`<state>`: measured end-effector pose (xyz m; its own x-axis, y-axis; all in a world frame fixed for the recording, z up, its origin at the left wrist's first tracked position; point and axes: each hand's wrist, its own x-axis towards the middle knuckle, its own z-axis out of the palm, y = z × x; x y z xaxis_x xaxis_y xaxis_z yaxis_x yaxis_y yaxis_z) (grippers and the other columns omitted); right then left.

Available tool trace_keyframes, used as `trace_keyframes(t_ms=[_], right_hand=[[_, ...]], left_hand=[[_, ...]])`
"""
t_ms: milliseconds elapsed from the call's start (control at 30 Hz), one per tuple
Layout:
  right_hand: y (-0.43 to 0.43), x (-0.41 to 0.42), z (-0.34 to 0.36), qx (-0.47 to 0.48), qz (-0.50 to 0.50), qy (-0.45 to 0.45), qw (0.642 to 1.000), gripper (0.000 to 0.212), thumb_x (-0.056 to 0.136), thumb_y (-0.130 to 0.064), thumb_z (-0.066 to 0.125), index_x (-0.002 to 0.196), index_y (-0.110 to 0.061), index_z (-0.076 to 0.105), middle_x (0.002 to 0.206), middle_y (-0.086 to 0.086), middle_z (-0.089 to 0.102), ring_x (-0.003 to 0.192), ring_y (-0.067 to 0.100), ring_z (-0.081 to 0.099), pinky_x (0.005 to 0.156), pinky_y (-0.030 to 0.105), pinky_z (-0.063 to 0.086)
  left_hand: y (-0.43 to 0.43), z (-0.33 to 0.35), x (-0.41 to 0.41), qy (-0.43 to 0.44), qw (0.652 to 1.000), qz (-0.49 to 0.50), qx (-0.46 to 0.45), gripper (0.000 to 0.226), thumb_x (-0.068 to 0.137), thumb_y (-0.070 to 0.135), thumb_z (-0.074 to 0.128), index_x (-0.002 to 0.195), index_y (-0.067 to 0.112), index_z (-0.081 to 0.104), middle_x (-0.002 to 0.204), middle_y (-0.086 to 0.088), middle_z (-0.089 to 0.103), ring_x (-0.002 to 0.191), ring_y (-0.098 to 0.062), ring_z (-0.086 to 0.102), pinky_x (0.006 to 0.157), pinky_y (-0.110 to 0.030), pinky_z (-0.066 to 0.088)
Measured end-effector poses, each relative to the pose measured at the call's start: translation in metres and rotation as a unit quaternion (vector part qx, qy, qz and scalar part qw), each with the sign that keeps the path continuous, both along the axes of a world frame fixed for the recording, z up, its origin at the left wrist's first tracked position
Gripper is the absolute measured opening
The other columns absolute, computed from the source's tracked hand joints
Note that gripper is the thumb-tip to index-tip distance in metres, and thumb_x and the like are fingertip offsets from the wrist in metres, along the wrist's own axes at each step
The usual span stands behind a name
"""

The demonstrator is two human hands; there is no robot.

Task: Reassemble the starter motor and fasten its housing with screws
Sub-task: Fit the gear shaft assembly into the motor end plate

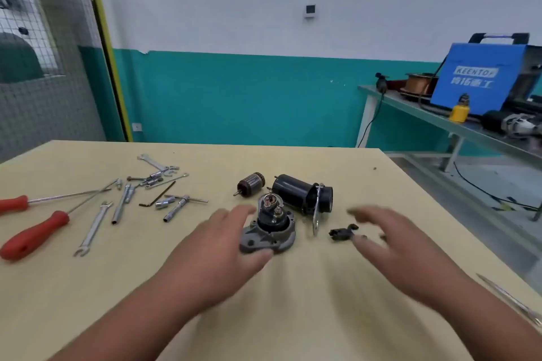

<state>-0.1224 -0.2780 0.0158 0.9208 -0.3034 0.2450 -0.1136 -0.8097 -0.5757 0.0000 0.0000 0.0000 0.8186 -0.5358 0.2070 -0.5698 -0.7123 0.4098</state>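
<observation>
1. Head view, the parts: the starter motor lies in pieces in the middle of the table [293, 316]. The grey end plate [264, 240], with a black hub standing on it, is nearest. The black housing [296, 195] lies on its side just behind it, and the copper-wound rotor [251, 183] lies to the housing's left. A small black part [340, 233] sits apart on the right.
2. Head view, the hands: both are blurred. The left hand [217, 246] is open with its fingers stretched beside the end plate and its thumb at the plate's near edge. The right hand [393, 246] is open with fingers spread, just beside the small black part. Neither holds anything.
3. Head view, the tools: two red screwdrivers [35, 236] and several spanners [93, 227] lie well to the left.
4. Doing it well, as I judge it: steady the end plate flat with the left hand. Seat the rotor squarely before sliding the housing over it, and leave the screws until the holes line up.
</observation>
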Motion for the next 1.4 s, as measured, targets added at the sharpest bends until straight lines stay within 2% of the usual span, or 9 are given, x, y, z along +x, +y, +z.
trace_keyframes(t_ms=[67,167,333,633,800,967,1100,1267,1400], right_hand=[[-0.007,0.059,0.017,-0.004,-0.013,0.043,0.999,0.045,0.096,-0.05,0.061,0.138,-0.055,0.047,0.144,-0.01,0.054,0.132,0.014,0.05,0.107,0.036,0.044],[-0.021,0.134,0.02,0.021,-0.042,0.077,0.996,0.067,0.095,-0.056,0.064,0.155,-0.041,0.036,0.154,0.002,0.048,0.135,0.024,0.05,0.109,0.045,0.046],[-0.028,0.155,-0.03,0.043,-0.025,0.073,0.996,0.078,0.085,-0.067,0.067,0.153,-0.051,0.031,0.157,-0.006,0.049,0.13,0.019,0.055,0.091,0.033,0.043],[-0.036,0.154,-0.035,0.02,-0.048,0.101,0.994,0.07,0.093,-0.072,0.056,0.152,-0.043,0.032,0.15,-0.002,0.054,0.125,0.022,0.057,0.087,0.034,0.041],[-0.033,0.145,-0.031,0.023,-0.068,0.076,0.995,0.059,0.092,-0.071,0.058,0.138,-0.042,0.037,0.118,-0.009,0.055,0.085,0.007,0.058,0.066,0.029,0.042],[-0.03,0.137,-0.02,0.075,-0.067,-0.015,0.995,0.059,0.079,-0.06,0.077,0.129,-0.055,0.046,0.116,-0.013,0.058,0.096,0.001,0.06,0.074,0.025,0.048],[-0.031,0.132,-0.011,0.073,-0.043,-0.096,0.992,0.06,0.077,-0.046,0.086,0.127,-0.059,0.054,0.116,-0.025,0.052,0.103,-0.016,0.053,0.079,0.007,0.038],[-0.025,0.129,-0.011,0.039,-0.004,-0.154,0.987,0.06,0.077,-0.034,0.089,0.119,-0.062,0.056,0.115,-0.025,0.053,0.112,-0.019,0.048,0.083,-0.004,0.036],[-0.025,0.129,-0.011,0.002,0.021,-0.189,0.982,0.064,0.075,-0.026,0.09,0.122,-0.056,0.058,0.113,-0.018,0.055,0.112,-0.012,0.051,0.088,-0.004,0.033]], left_hand=[[-0.039,0.007,0.03,-0.004,0.999,0.028,0.025,0.091,0.069,0.091,0.048,0.146,0.053,0.02,0.136,0.012,0.046,0.124,-0.017,0.055,0.085,-0.034,0.046],[-0.075,0.005,0.059,-0.054,0.996,0.034,0.057,0.087,0.072,0.092,0.046,0.145,0.046,0.03,0.137,0.009,0.051,0.124,-0.02,0.056,0.09,-0.038,0.049],[-0.069,-0.015,0.076,-0.086,0.996,0.001,-0.028,0.059,0.072,0.087,0.044,0.122,0.055,0.045,0.11,0.028,0.058,0.095,0.0,0.056,0.069,-0.026,0.042],[-0.066,-0.019,0.076,-0.026,0.993,-0.008,-0.116,0.03,0.078,0.067,0.051,0.103,0.052,0.045,0.084,0.026,0.055,0.095,0.009,0.051,0.06,-0.017,0.033],[-0.062,-0.019,0.073,0.032,0.985,0.008,-0.171,0.03,0.079,0.067,0.057,0.104,0.054,0.049,0.089,0.017,0.059,0.089,0.004,0.055,0.06,-0.024,0.039],[-0.058,-0.016,0.074,0.08,0.962,0.047,-0.256,0.025,0.086,0.058,0.067,0.108,0.049,0.056,0.094,0.029,0.063,0.079,0.001,0.062,0.06,-0.025,0.043],[-0.056,-0.011,0.075,0.145,0.919,0.065,-0.362,0.044,0.074,0.067,0.058,0.111,0.044,0.062,0.087,0.015,0.071,0.075,-0.003,0.067,0.066,-0.037,0.058],[-0.061,-0.003,0.072,0.267,0.847,0.102,-0.448,0.021,0.091,0.052,0.06,0.105,0.039,0.069,0.082,0.008,0.074,0.069,-0.011,0.068,0.066,-0.042,0.054],[-0.061,0.007,0.074,0.4,0.692,0.118,-0.59,0.028,0.109,0.027,0.053,0.094,0.026,0.076,0.088,-0.015,0.075,0.073,-0.032,0.076,0.068,-0.05,0.063]])
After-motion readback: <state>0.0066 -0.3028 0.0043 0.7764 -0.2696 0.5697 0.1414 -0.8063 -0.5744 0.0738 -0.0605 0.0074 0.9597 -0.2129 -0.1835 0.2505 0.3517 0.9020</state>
